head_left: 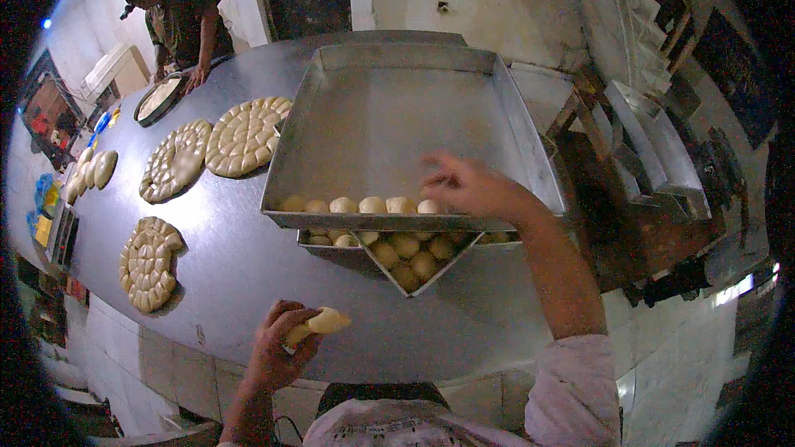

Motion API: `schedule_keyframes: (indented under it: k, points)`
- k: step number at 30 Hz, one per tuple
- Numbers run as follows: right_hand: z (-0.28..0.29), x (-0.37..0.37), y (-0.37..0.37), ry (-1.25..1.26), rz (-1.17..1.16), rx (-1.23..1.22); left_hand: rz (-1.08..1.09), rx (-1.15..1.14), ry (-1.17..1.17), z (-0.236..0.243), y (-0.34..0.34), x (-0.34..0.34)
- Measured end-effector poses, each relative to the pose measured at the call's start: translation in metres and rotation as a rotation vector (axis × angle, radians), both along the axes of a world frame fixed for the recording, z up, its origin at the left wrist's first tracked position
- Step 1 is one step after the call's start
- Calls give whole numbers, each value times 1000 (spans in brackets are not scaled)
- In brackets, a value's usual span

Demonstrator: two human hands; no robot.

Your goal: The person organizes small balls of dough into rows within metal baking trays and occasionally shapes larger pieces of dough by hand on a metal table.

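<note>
My left hand is closed around a pale strip of dough, held above the near edge of the metal table; part of the dough sticks out past the fingers. Over the near side of a large square metal tray, my right hand hovers with fingers stretched apart, slightly blurred. Just below its fingertips sits a dough ball, at the right end of a row of dough balls along the tray's near wall. Whether the fingers touch that ball, I cannot tell.
Beneath the tray, another tray set cornerwise holds several dough balls. Coiled rounds of dough pieces lie on the metal table. At the far left, a person handles a round pan. Metal trays stand right.
</note>
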State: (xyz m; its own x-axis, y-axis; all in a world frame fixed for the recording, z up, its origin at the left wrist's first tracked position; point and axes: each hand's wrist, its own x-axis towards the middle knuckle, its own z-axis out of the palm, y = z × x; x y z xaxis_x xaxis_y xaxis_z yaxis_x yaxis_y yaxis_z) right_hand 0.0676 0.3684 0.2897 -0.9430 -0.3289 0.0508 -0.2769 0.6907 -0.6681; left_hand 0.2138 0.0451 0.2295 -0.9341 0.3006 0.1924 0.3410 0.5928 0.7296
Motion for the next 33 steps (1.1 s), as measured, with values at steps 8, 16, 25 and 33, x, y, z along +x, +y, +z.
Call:
schedule_keyframes:
  k: [8,16,25,33]
  points:
    - [-28,150,-115,154,268,-346,-237,181,101,-16,7,4]
    - [-169,258,-61,197,-499,316,40,464,-301,-67,-103,-31]
    - [-202,185,-84,351,-722,313,-56,102,-376,-99,-102,-37]
    - [-185,141,-12,165,-989,295,-210,355,-699,-100,-55,-33]
